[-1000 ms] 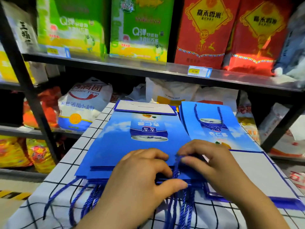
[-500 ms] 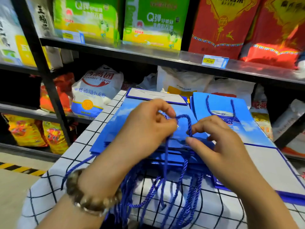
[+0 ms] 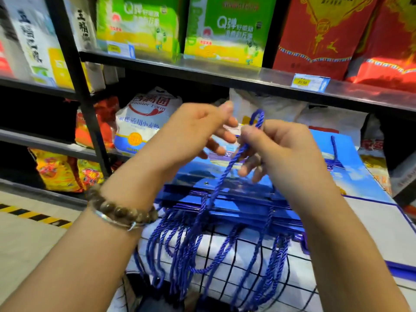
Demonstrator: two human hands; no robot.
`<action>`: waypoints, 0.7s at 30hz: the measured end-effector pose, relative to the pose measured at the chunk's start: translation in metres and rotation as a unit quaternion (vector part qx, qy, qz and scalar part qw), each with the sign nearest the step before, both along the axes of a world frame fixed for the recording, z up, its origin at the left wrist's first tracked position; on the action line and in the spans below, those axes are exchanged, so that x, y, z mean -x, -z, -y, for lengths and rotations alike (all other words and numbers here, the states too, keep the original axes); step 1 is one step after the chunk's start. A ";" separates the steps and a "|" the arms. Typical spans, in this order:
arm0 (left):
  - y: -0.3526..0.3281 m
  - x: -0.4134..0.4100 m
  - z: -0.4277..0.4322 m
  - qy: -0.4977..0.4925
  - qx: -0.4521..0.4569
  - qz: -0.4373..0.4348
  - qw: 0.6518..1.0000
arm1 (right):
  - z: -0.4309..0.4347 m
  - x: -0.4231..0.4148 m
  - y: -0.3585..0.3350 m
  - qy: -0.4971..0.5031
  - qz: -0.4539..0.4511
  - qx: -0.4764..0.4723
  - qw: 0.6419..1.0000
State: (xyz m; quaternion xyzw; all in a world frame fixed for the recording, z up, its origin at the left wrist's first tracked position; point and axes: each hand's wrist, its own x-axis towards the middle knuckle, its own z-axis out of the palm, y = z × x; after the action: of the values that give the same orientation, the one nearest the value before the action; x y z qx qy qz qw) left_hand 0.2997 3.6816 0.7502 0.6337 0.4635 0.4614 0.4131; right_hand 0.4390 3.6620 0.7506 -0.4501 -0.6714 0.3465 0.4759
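A stack of flat blue paper bags (image 3: 236,199) lies on a table with a white checked cloth (image 3: 225,251). Their blue cord handles (image 3: 180,248) hang over the near edge. My right hand (image 3: 283,154) pinches one blue cord handle (image 3: 227,174) and holds it up above the stack, its loop sticking out over my fingers. My left hand (image 3: 193,134), with a bead bracelet on the wrist, is raised just left of the loop. Its fingers are spread loosely and hold nothing that I can see. Another blue bag (image 3: 353,170) lies to the right.
Close behind the table stands a black store shelf (image 3: 202,70) with green boxes (image 3: 225,30), red bags (image 3: 319,34) and a price tag (image 3: 309,83). A white flour sack (image 3: 144,122) sits on the lower shelf. Yellow-black tape (image 3: 33,215) marks the floor at left.
Both hands rose from the stack, drawing one cord handle upward. My left hand pinched the cord half a second ago and has now let go, while my right hand holds it higher.
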 end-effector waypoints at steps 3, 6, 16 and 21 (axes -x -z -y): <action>0.014 0.016 0.014 0.062 0.050 -0.066 0.995 | -0.018 0.002 -0.004 0.018 -0.035 0.008 0.999; 0.020 0.022 0.018 0.053 0.063 -0.055 0.995 | -0.027 0.009 -0.004 0.012 -0.020 0.029 0.999; 0.022 0.023 0.015 0.053 0.093 -0.074 0.991 | -0.048 0.013 0.002 0.023 0.023 0.050 0.998; 0.023 0.033 0.013 -0.013 0.067 -0.013 0.998 | -0.024 -0.009 0.014 -0.007 0.296 0.001 0.955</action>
State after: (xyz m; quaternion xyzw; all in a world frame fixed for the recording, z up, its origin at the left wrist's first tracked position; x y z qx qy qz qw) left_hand 0.2665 3.6684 0.7277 0.6045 0.5066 0.4262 0.4430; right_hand 0.4481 3.6858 0.7364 -0.5284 -0.7852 0.2012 0.2528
